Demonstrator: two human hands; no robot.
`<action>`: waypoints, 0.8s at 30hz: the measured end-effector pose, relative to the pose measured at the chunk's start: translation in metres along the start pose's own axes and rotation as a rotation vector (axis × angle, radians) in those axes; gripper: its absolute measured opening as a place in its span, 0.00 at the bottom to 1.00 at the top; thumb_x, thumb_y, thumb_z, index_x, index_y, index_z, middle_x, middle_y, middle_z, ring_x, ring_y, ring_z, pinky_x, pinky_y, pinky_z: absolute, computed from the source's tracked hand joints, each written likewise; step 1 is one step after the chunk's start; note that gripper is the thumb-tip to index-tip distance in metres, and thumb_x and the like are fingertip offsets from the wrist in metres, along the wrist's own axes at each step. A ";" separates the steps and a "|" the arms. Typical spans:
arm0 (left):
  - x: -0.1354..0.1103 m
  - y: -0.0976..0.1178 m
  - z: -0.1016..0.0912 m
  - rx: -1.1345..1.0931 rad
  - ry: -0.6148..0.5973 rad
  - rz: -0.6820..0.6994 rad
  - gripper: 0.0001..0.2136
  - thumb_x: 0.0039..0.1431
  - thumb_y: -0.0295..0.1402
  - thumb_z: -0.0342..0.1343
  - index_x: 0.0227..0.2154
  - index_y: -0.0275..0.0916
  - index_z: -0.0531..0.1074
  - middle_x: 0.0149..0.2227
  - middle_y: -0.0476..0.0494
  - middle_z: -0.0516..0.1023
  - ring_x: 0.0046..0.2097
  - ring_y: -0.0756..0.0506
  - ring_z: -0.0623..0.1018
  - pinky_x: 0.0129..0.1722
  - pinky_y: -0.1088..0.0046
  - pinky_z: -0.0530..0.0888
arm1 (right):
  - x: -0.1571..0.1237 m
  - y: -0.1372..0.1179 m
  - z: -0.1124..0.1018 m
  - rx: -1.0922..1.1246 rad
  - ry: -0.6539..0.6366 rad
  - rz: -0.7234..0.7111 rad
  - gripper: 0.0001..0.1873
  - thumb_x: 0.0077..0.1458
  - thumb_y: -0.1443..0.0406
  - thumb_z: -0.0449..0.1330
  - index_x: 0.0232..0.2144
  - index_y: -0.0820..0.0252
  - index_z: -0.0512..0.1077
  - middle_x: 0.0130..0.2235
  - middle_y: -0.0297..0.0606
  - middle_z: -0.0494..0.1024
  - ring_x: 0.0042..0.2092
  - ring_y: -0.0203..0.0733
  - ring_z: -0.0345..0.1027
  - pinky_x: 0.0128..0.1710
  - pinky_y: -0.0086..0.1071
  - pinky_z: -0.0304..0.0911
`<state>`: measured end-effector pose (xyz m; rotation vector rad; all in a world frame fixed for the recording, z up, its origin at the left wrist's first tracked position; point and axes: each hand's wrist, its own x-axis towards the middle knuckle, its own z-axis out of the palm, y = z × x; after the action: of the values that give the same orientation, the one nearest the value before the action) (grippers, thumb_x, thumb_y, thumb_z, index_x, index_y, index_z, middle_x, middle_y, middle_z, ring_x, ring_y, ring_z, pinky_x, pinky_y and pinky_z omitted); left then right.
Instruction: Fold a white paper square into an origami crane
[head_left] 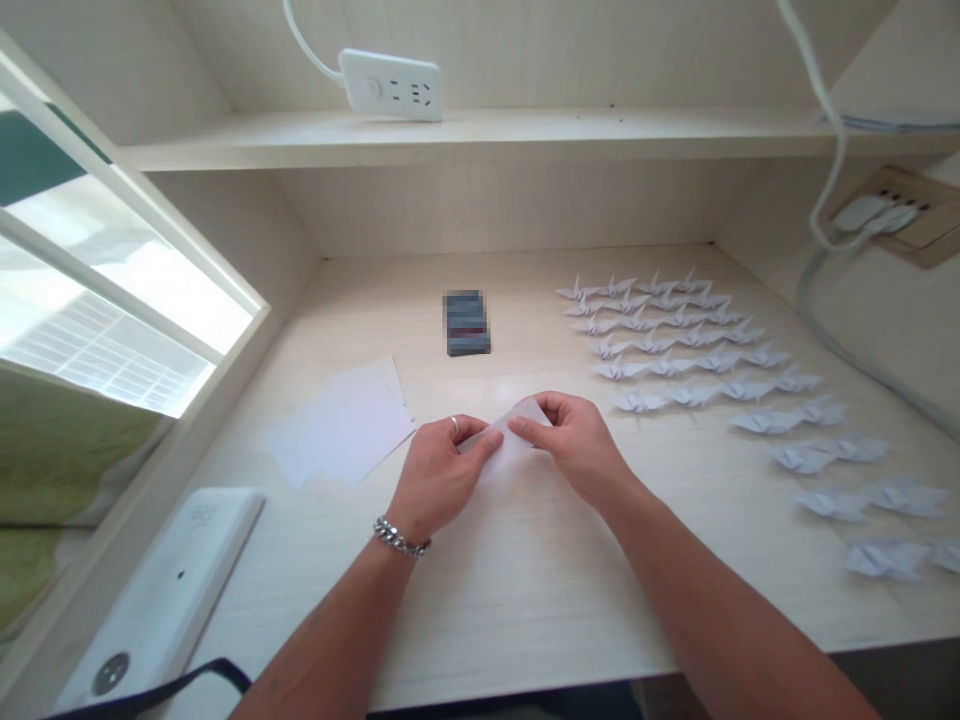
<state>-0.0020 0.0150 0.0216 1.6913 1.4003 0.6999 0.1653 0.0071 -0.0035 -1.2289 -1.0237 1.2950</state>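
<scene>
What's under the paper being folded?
Pale desk shows around the paper; whatever lies directly beneath is covered by it and by the left hand and right hand.

white paper [517,432], pale wood desk [525,560]

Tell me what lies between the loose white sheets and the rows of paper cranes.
Head view: the left hand and right hand lie there, pinching a white paper, partly folded, between them.
</scene>
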 end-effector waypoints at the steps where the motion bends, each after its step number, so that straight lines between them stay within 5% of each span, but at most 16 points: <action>1: 0.000 0.000 0.000 -0.010 -0.006 -0.008 0.13 0.53 0.42 0.56 0.27 0.37 0.78 0.25 0.48 0.79 0.27 0.48 0.73 0.25 0.75 0.66 | 0.000 0.000 0.000 -0.014 0.000 0.005 0.14 0.41 0.58 0.69 0.27 0.63 0.75 0.28 0.36 0.77 0.29 0.37 0.68 0.30 0.31 0.62; 14: -0.003 0.003 -0.003 -0.159 0.083 -0.159 0.14 0.48 0.44 0.61 0.25 0.35 0.78 0.21 0.47 0.76 0.22 0.51 0.70 0.19 0.78 0.62 | -0.007 0.005 0.008 0.123 0.130 0.048 0.14 0.40 0.58 0.70 0.25 0.62 0.75 0.25 0.36 0.75 0.26 0.37 0.66 0.28 0.33 0.63; 24: 0.000 0.001 -0.003 -0.144 0.004 -0.037 0.11 0.53 0.40 0.58 0.27 0.37 0.78 0.27 0.47 0.80 0.28 0.49 0.74 0.26 0.76 0.68 | -0.006 0.004 0.010 0.110 0.053 0.089 0.14 0.37 0.60 0.71 0.23 0.64 0.75 0.25 0.36 0.76 0.26 0.36 0.66 0.27 0.31 0.61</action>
<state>-0.0043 0.0155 0.0241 1.5496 1.3478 0.7656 0.1550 0.0015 -0.0053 -1.2295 -0.8566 1.3616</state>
